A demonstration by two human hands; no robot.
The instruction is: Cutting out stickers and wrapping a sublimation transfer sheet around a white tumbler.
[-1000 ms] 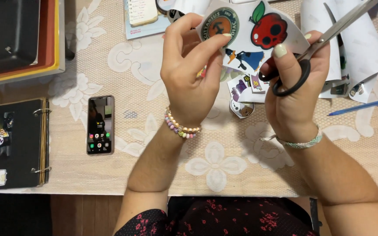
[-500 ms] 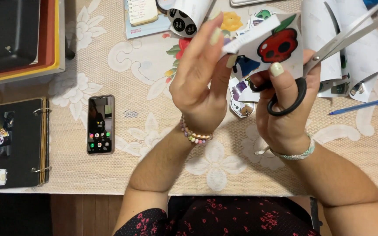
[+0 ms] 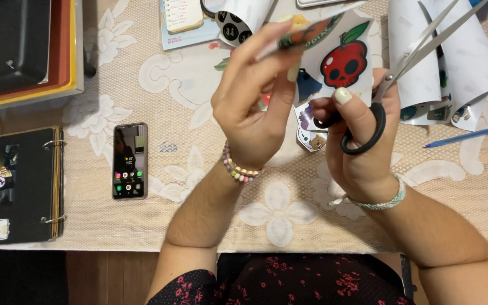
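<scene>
Left hand (image 3: pixel 255 113): bare, forearm uncovered; beaded bracelet (image 3: pixel 238 168) at wrist, small round beads in pastel pink, yellow, purple. Right hand (image 3: pixel 357 147): bare, forearm uncovered; thumbnail painted pale cream-green; woven bracelet (image 3: pixel 380 202) at wrist, light teal and white. Garment (image 3: pixel 289 285) at bottom edge: dark fabric, small red floral print

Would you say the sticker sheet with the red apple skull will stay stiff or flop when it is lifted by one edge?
Probably floppy: the sticker sheet already bends where the left hand pinches its edge. It looks thin and light, like the curled white sheets beside it. Its glossy face may be slippery.
</scene>
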